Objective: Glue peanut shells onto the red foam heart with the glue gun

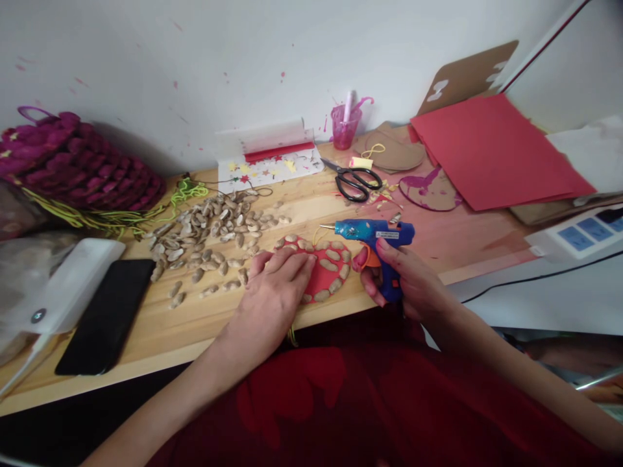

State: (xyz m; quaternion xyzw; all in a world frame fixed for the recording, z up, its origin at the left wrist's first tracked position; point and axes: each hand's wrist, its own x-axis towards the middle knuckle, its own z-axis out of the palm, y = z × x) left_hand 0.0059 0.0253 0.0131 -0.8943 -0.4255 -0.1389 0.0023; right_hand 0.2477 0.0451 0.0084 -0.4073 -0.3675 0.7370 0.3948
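My left hand (280,275) bears down on the left side of a rounded red card (316,279), its fingers bent and close together. The fingertips' undersides are hidden, so I cannot tell whether a shell is under them. Peanut shells (335,284) line the card's edge, and a few sit inside it. My right hand (402,272) is wrapped around the handle of a blue hot glue gun (374,230), a finger at its orange trigger. The metal nozzle points left, above the card's far edge. A thin yellow cord runs beside the nozzle.
Loose peanut shells (195,227) are heaped left of the card. Black-handled scissors (357,183), a pink cup (344,126) and red sheets (506,152) lie farther back. A black phone (107,318), white power bank (73,285) and purple shell-covered object (82,162) are leftward; a power strip (579,233) is rightward.
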